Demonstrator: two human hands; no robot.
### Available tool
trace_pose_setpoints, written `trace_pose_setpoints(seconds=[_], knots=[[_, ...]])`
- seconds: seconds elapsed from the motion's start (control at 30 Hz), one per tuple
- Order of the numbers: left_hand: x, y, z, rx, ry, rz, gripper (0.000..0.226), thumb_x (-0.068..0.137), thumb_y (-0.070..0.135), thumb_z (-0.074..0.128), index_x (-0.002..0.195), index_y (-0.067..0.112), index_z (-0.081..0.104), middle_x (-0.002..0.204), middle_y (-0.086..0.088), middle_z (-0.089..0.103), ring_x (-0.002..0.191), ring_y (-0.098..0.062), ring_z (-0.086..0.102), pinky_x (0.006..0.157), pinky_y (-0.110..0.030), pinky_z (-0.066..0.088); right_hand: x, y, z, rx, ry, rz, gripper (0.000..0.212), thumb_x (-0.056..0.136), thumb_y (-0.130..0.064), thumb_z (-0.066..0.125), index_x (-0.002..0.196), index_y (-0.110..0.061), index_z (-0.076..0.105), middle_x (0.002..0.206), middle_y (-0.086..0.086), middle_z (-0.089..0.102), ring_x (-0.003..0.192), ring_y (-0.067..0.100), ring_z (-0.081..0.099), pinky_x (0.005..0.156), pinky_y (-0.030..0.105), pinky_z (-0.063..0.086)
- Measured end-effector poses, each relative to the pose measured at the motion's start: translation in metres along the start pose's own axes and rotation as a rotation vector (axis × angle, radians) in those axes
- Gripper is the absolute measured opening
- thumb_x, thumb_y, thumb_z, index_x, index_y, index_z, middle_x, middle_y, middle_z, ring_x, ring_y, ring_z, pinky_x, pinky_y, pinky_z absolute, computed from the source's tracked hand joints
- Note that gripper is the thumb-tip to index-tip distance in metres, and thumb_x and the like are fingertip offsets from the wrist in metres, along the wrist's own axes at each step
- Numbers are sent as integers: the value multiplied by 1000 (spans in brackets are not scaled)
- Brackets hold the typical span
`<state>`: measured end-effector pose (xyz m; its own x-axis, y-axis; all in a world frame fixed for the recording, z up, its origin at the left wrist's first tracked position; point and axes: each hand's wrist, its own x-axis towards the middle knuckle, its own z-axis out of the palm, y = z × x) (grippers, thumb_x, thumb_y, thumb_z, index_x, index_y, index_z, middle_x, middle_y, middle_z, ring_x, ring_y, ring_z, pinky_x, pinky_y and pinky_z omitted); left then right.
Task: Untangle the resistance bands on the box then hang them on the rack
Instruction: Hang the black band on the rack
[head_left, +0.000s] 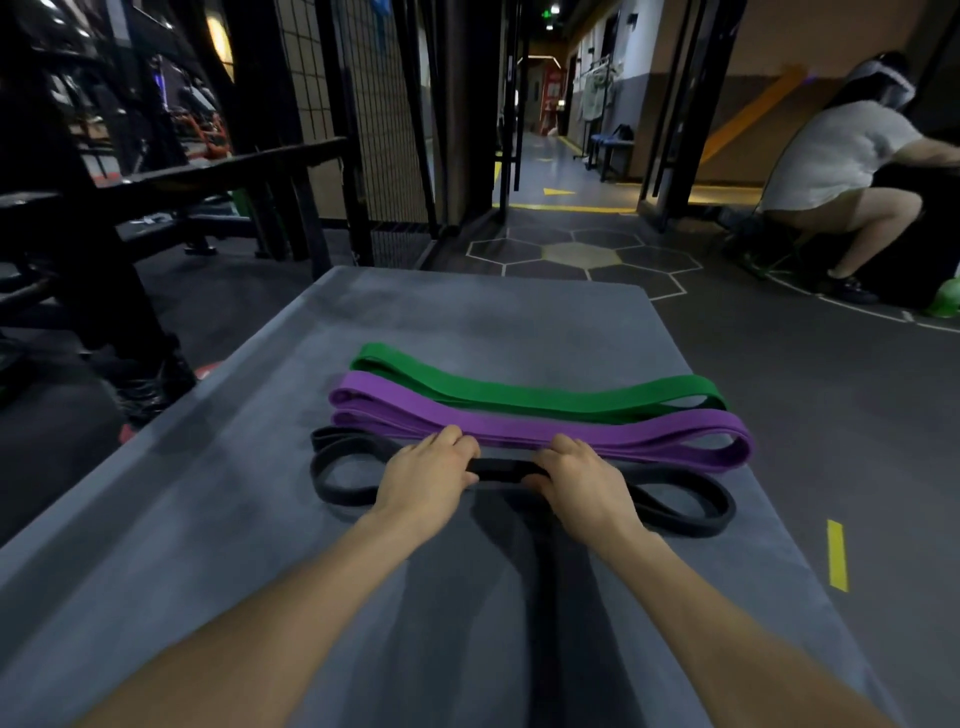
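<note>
Gym: weight bench, resistance bands.

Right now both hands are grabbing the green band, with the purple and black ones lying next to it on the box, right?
Not quite. The head view shows the left hand and right hand gripping the black band, not the green band. The green and purple band lie beside it on the box.

box top plain grey. three bands, all solid colour: green band farthest, purple band in middle, black band nearest. floor dark grey w/ white-outlined hexagon pattern, one hexagon filled dull yellow, plus yellow dash.
</note>
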<state>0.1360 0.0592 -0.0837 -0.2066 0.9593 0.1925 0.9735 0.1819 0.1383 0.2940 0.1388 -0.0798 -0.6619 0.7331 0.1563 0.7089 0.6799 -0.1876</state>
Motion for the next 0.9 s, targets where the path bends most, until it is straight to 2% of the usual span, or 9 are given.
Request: trace_pose_setpoints(seconds=[0.13, 0.3, 0.5, 0.57, 0.67, 0.9], knots=[[-14, -12, -35, -27, 117, -77, 24, 92, 37, 51, 113, 27, 52, 112, 6, 50, 109, -16, 53, 79, -34, 45, 3, -25, -22, 20, 51, -80, 31, 93, -34, 48, 116, -16, 57, 116, 4, 51, 116, 23, 46, 80, 36, 45], [-41, -29, -92, -95, 255, -151, 13, 88, 35, 56, 98, 26, 53, 100, 7, 50, 96, -19, 58, 72, -37, 47, 6, -74, -64, 85, 160, -191, 26, 92, -28, 49, 112, -14, 59, 111, 7, 52, 108, 29, 52, 74, 36, 44], [-97, -62, -188, -89, 398, -275, 11, 84, 36, 61, 92, 30, 55, 91, 10, 49, 88, -17, 59, 76, -42, 51, 1, -159, -114, 163, 288, -331, 21, 93, -27, 49, 102, -11, 59, 106, 7, 51, 99, 28, 53, 63, 32, 36], [-124, -71, -218, -71, 445, -327, 12, 84, 36, 63, 90, 30, 54, 88, 11, 47, 83, -14, 57, 74, -39, 50, -4, -192, -128, 207, 348, -385, 19, 94, -25, 48, 101, -11, 59, 103, 6, 51, 94, 27, 54, 62, 33, 39], [-169, -82, -257, -40, 539, -385, 14, 83, 36, 64, 88, 28, 53, 86, 11, 45, 80, -15, 57, 71, -38, 50, -16, -242, -147, 299, 402, -481, 17, 92, -26, 52, 101, -13, 59, 100, 4, 52, 92, 25, 54, 64, 34, 42], [-270, -104, -327, -35, 732, -555, 19, 81, 33, 68, 78, 30, 50, 81, 9, 47, 80, -19, 57, 74, -41, 50, -57, -344, -178, 479, 459, -696, 20, 89, -26, 56, 107, -17, 56, 108, -1, 53, 100, 21, 52, 75, 38, 47]])
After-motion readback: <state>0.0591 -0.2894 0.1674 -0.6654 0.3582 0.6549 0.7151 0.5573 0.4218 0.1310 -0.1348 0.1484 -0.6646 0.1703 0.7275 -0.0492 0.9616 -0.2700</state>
